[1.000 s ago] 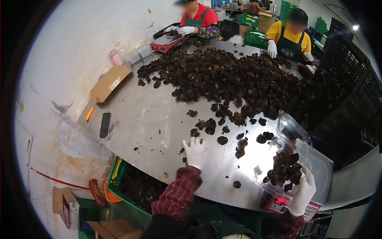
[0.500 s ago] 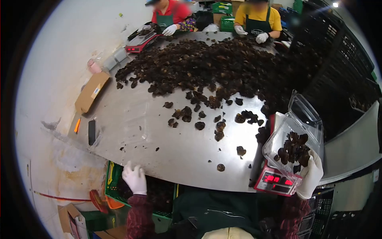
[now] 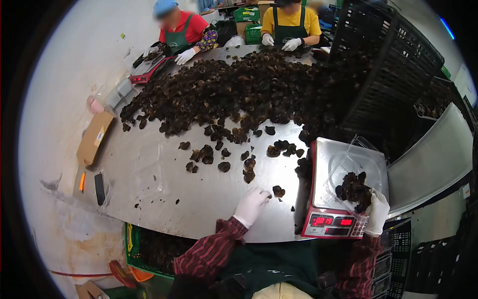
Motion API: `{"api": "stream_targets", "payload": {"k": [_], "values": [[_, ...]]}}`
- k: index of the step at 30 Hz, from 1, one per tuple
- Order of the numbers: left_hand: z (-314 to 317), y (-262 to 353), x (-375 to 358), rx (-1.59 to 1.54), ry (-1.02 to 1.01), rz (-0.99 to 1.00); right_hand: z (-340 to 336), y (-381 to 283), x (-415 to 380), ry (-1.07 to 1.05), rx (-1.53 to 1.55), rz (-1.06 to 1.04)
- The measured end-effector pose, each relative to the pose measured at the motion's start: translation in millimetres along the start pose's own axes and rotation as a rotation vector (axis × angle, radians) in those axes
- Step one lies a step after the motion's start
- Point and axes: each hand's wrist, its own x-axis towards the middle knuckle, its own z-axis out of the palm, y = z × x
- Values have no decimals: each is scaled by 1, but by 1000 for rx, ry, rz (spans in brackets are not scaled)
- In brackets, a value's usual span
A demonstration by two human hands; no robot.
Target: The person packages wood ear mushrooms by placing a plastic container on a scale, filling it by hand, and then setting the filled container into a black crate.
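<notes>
My left hand [image 3: 253, 205], in a white glove, reaches over the metal table [image 3: 199, 214] with its fingers closed on a small dark piece, just left of a loose brown mushroom-like piece [image 3: 279, 191]. My right hand [image 3: 377, 213], also gloved, grips the near right edge of a clear plastic container [image 3: 333, 174]. Dark pieces [image 3: 354, 189] lie in the container, which is above the red and silver scale [image 3: 323, 199]. The scale's display [image 3: 331, 221] glows red. A large heap of dark pieces [image 3: 239, 89] covers the far part of the table.
Two co-workers in aprons [image 3: 181, 35] [image 3: 289, 30] stand at the far side. Another scale [image 3: 149, 70] and a cardboard box [image 3: 94, 138] are at the left. Black crates [image 3: 388, 65] rise at the right; a green crate [image 3: 149, 269] sits below the table's near edge.
My left hand has moved right from the table's near left edge to the loose pieces and closed. My right hand has shifted the container, uncovering more of the scale. The view has turned slightly.
</notes>
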Motion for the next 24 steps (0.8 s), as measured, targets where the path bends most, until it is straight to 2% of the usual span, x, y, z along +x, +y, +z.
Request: {"api": "stream_targets", "payload": {"k": [1, 2, 3, 4, 5, 7, 8, 9, 11, 13, 15, 16, 17, 18, 19, 20, 23, 24], "values": [[3, 3, 10, 3, 0, 4, 1, -2, 0, -1, -44, 21], [9, 6, 20, 41, 31, 81, 2, 1, 2, 1, -39, 20], [14, 11, 28, 80, 65, 158, 2, 6, 6, 50, -157, -29], [18, 17, 34, 78, -20, 181, 2, 10, 11, 100, -276, -80], [23, 21, 37, 82, -15, 183, 0, 14, 12, 100, -272, -84], [35, 20, 39, 313, 18, 342, 3, 8, 8, 555, -483, -505], [41, 8, 41, 369, -47, 335, 2, -5, -5, 554, -384, -417], [37, -5, 45, 375, -43, 336, 7, -27, -24, 509, -343, -415], [15, -31, 52, 594, -27, 177, 29, -40, -55, 414, -294, -681], [-16, -54, 55, 578, 33, 149, 41, -21, -80, 81, -490, -842], [-41, -79, 56, 473, 168, 136, 83, -25, -104, -131, -939, -1394], [-54, -88, 58, 410, 192, 132, 96, -5, -116, -453, -974, -1305], [-68, -95, 62, 348, 216, 127, 117, 1, -128, -574, -920, -1354], [-82, -100, 65, 333, 210, 95, 138, 45, -133, -794, -626, -1258], [-92, -113, 68, 310, 198, 24, 153, 45, -149, -758, -480, -1147], [-101, -127, 72, 295, 200, -33, 166, 61, -157, -833, -483, -1054], [-129, -172, 97, 281, 152, -163, 188, 84, -171, -740, -559, -852], [-140, -184, 109, 264, 150, -166, 190, 86, -174, -732, -559, -860]]}}
